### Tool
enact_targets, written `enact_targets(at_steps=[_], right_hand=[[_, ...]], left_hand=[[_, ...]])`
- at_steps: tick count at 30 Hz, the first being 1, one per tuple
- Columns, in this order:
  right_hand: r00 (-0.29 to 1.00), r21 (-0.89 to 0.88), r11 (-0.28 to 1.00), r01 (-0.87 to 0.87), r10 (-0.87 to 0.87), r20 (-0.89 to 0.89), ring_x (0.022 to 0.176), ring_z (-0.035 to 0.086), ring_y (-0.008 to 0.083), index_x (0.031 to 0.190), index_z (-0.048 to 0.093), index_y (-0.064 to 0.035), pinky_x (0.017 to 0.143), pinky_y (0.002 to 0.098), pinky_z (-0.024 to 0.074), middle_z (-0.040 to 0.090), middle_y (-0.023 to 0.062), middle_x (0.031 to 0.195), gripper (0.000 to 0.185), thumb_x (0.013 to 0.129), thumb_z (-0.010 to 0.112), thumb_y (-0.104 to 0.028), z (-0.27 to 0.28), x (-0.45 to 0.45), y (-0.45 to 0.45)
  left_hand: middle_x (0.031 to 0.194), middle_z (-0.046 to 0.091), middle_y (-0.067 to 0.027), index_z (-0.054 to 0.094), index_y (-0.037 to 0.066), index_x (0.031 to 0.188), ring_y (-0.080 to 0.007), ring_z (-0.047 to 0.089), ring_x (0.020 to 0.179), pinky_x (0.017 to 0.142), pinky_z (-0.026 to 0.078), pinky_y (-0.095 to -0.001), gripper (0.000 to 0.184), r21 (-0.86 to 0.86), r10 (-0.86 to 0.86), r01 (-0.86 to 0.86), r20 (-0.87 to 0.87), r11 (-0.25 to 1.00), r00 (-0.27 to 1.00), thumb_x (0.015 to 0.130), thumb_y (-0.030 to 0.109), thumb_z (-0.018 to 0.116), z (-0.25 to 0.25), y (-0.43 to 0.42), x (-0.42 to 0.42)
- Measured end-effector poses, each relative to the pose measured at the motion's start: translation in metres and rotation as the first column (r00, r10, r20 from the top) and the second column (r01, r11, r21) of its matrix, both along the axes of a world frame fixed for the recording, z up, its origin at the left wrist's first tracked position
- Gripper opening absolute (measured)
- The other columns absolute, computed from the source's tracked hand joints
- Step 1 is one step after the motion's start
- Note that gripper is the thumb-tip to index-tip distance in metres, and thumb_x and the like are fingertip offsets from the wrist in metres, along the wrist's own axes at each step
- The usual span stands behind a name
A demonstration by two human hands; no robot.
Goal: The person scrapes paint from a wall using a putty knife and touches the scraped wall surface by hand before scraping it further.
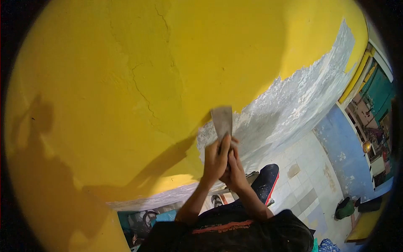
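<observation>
A flat metal scraper points up at the yellow wall, its wide end at the border between yellow paint and a bare grey-white patch. My left hand is closed around the scraper near its blade. Just to the right, my right hand is also closed on the tool's handle, which the fingers mostly hide. Thin cracks run through the yellow paint above and to the left. Shadows of the arms and head fall on the wall.
Below is a tiled floor with a dark shoe or leg over it. A blue low wall stands at the right, near a dark green object. Assorted items lie at the lower left.
</observation>
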State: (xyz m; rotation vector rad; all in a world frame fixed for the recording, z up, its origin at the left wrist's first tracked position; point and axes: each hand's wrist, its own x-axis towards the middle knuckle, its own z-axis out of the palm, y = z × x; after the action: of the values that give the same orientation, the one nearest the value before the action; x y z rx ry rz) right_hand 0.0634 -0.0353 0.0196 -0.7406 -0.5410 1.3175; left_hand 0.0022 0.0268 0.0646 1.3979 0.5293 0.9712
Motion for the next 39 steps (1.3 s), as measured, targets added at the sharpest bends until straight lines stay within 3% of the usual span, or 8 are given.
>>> enact_targets(at_steps=[8, 10, 12, 30, 32, 33, 37, 39], right_hand=[[0.876, 0.027, 0.955, -0.296, 0.283, -0.390, 0.050, 0.044, 0.0049, 0.132, 0.029, -0.0291, 0.042, 0.0190, 0.0353, 0.051, -0.0038, 0.081, 0.038, 0.095, 0.037, -0.034, -0.077, 0.011, -0.053], [0.824, 0.005, 1.000, 0.000, -0.003, 0.566, 0.057, 0.041, 0.0061, 0.133, 0.032, -0.0215, 0.046, 0.0210, 0.0335, 0.042, -0.0026, 0.077, 0.043, 0.093, 0.043, -0.033, -0.056, 0.005, -0.029], [0.926, -0.148, 0.932, -0.332, 0.292, -0.240, 0.052, 0.037, 0.0048, 0.110, 0.045, -0.0160, 0.044, 0.0196, 0.0298, 0.040, -0.0046, 0.068, 0.026, 0.092, 0.046, -0.034, -0.009, 0.005, -0.021], [0.971, -0.220, 0.946, -0.237, 0.222, -0.088, 0.073, 0.054, 0.0112, 0.131, 0.031, -0.0156, 0.056, 0.0237, 0.0453, 0.051, 0.0030, 0.095, 0.043, 0.093, 0.042, -0.033, -0.053, 0.002, -0.030], [0.401, 0.068, 0.995, -0.069, -0.035, 0.916, 0.097, 0.051, 0.0129, 0.131, 0.031, -0.0126, 0.071, 0.0253, 0.0463, 0.045, 0.0058, 0.116, 0.044, 0.093, 0.041, -0.033, -0.060, 0.003, -0.037], [0.818, 0.045, 0.996, -0.074, 0.035, 0.574, 0.108, 0.045, 0.0138, 0.132, 0.030, -0.0113, 0.082, 0.0262, 0.0431, 0.038, 0.0072, 0.125, 0.044, 0.094, 0.039, -0.033, -0.060, -0.001, -0.030], [0.791, -0.110, 0.992, -0.065, 0.118, 0.600, 0.107, 0.046, 0.0128, 0.132, 0.029, -0.0119, 0.082, 0.0259, 0.0430, 0.041, 0.0071, 0.121, 0.043, 0.095, 0.035, -0.034, -0.011, 0.016, 0.011], [0.680, 0.669, 0.571, -0.476, 0.722, -0.132, 0.101, 0.048, 0.0116, 0.132, 0.027, -0.0153, 0.076, 0.0255, 0.0455, 0.044, 0.0061, 0.118, 0.042, 0.095, 0.034, -0.035, -0.014, 0.035, 0.042]], left_hand=[[0.065, 0.050, -0.0023, 0.055, -0.004, 0.086, -0.0063, 0.045, 0.056, 0.052, 0.038, -0.0208, 0.025, -0.097, 0.139, -0.136, 0.020, 0.986, 0.990, 0.094, 0.017, 0.042, -0.082, -0.049, -0.004], [0.061, 0.047, -0.0011, 0.054, -0.004, 0.086, -0.0058, 0.044, 0.056, 0.051, 0.036, -0.0208, 0.026, -0.225, 0.218, -0.184, 0.134, 0.957, 0.967, 0.094, 0.018, 0.043, -0.054, -0.042, -0.002], [0.060, 0.047, -0.0016, 0.053, -0.003, 0.084, -0.0062, 0.044, 0.054, 0.049, 0.035, -0.0205, 0.026, -0.241, 0.161, -0.115, 0.180, 0.964, 0.970, 0.094, 0.019, 0.044, -0.030, -0.024, -0.006], [0.058, 0.043, -0.0023, 0.049, -0.003, 0.082, -0.0087, 0.044, 0.050, 0.047, 0.040, -0.0238, 0.030, -0.106, 0.172, -0.162, 0.082, 0.981, 0.982, 0.095, 0.023, 0.042, -0.045, -0.029, -0.014], [0.058, 0.044, -0.0026, 0.049, -0.003, 0.082, -0.0087, 0.044, 0.050, 0.048, 0.039, -0.0233, 0.030, -0.123, 0.162, -0.153, 0.068, 0.980, 0.984, 0.095, 0.024, 0.042, -0.042, -0.034, -0.013], [0.058, 0.047, -0.0027, 0.052, -0.004, 0.081, -0.0073, 0.046, 0.052, 0.049, 0.038, -0.0216, 0.030, -0.099, 0.190, -0.181, 0.091, 0.978, 0.978, 0.094, 0.021, 0.044, -0.042, -0.033, -0.011], [0.061, 0.052, -0.0030, 0.055, -0.003, 0.084, -0.0070, 0.048, 0.054, 0.052, 0.038, -0.0207, 0.033, 0.057, 0.260, -0.265, 0.085, 0.962, 0.962, 0.095, 0.025, 0.042, -0.008, -0.005, -0.001], [0.060, 0.050, -0.0032, 0.053, -0.003, 0.085, -0.0087, 0.047, 0.052, 0.051, 0.038, -0.0222, 0.034, 0.119, 0.220, -0.241, 0.166, 0.963, 0.961, 0.095, 0.027, 0.041, 0.026, -0.002, 0.000]])
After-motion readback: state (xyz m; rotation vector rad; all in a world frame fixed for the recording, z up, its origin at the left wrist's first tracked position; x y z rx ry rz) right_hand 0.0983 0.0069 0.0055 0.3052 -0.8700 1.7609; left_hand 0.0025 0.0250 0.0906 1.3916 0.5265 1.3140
